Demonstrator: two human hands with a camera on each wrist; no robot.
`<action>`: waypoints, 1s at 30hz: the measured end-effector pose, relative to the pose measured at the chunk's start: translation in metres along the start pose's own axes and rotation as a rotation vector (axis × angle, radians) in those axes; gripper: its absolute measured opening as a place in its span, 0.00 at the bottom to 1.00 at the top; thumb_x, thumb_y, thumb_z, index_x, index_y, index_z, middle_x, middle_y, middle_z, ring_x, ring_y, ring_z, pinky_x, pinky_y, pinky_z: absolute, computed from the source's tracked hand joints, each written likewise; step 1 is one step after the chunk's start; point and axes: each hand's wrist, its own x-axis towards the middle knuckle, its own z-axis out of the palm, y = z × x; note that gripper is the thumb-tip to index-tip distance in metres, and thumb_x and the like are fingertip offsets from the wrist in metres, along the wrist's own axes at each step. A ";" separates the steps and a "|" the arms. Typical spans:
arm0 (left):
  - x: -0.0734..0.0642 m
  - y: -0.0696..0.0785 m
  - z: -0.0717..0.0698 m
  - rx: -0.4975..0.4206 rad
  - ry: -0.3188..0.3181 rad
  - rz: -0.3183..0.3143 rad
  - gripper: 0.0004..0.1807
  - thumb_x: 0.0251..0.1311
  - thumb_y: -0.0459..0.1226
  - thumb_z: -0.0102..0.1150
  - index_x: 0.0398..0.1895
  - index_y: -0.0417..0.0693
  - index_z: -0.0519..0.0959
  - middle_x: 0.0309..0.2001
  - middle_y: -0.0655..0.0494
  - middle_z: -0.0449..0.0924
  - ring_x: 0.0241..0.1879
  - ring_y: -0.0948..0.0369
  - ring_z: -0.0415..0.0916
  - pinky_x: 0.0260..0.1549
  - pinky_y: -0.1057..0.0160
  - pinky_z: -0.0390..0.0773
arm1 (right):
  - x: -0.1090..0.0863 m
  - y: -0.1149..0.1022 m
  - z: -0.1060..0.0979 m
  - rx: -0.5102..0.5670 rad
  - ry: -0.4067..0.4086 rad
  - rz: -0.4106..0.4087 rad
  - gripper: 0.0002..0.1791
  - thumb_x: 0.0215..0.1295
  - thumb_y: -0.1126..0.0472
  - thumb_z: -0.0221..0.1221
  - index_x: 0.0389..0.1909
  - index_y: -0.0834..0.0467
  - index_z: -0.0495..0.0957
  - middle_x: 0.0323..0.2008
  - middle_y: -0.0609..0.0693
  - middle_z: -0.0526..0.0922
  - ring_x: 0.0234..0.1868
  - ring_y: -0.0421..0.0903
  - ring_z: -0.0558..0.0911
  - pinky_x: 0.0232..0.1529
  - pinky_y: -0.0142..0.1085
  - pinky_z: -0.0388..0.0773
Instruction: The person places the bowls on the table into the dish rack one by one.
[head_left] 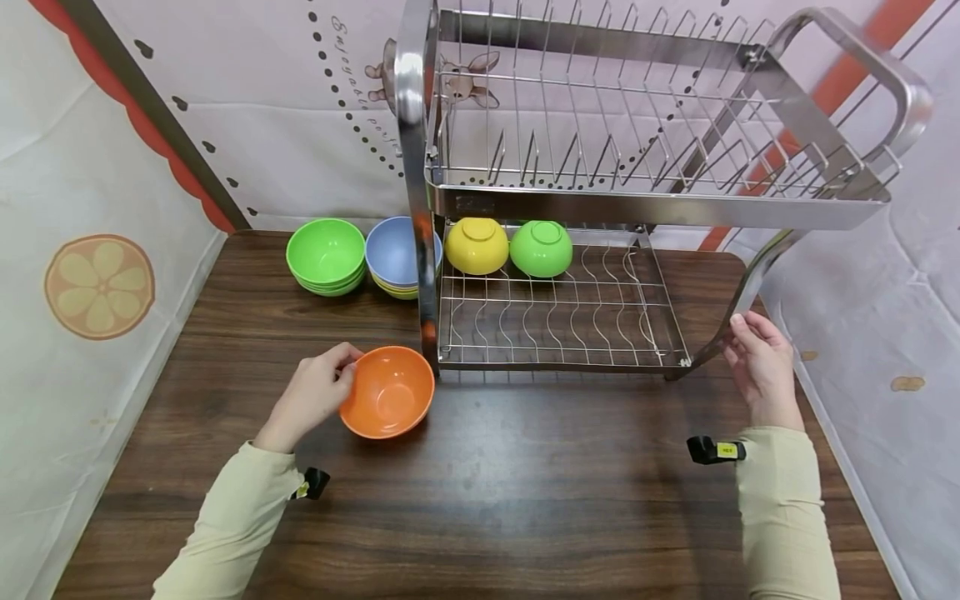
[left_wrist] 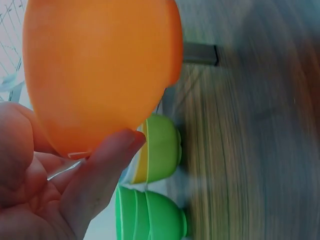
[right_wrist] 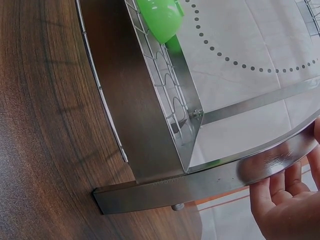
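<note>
My left hand [head_left: 315, 392] pinches the rim of an orange bowl [head_left: 392, 393], its open side up, in front of the rack's left post. In the left wrist view the thumb lies against the outside of the orange bowl [left_wrist: 105, 70]. My right hand [head_left: 761, 362] grips the right side frame of a two-tier metal dish rack [head_left: 660, 207]; the right wrist view shows fingers curled at the frame's edge [right_wrist: 280, 155]. On the lower tier, a yellow bowl [head_left: 477, 247] and a green bowl [head_left: 542, 249] sit upside down, side by side at the back.
Left of the rack stand a stack of green bowls [head_left: 326, 254] and a stack with a blue bowl [head_left: 393, 250] on top, partly behind the left post. The upper tier has upright wire dividers. Patterned cloth walls [head_left: 300, 150] enclose the wooden table [head_left: 525, 483].
</note>
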 end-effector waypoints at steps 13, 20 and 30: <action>0.001 0.027 0.017 -0.017 -0.004 0.099 0.09 0.57 0.29 0.47 0.36 0.42 0.77 0.26 0.51 0.78 0.18 0.63 0.68 0.16 0.66 0.68 | 0.001 -0.001 0.000 0.016 -0.008 -0.008 0.05 0.55 0.74 0.58 0.26 0.63 0.80 0.21 0.52 0.80 0.21 0.43 0.77 0.24 0.32 0.74; 0.002 0.039 0.024 -0.013 0.017 0.134 0.08 0.55 0.28 0.48 0.33 0.42 0.77 0.21 0.55 0.75 0.16 0.64 0.65 0.16 0.67 0.67 | 0.001 -0.001 -0.001 0.018 -0.005 -0.007 0.04 0.54 0.73 0.58 0.26 0.63 0.80 0.20 0.52 0.80 0.21 0.43 0.77 0.24 0.32 0.74; 0.006 0.054 0.032 -0.023 -0.014 0.168 0.07 0.54 0.28 0.48 0.32 0.43 0.77 0.20 0.55 0.74 0.16 0.65 0.65 0.14 0.68 0.67 | 0.000 -0.001 -0.001 0.003 -0.008 -0.007 0.04 0.54 0.73 0.59 0.26 0.63 0.80 0.20 0.51 0.80 0.21 0.43 0.77 0.24 0.31 0.74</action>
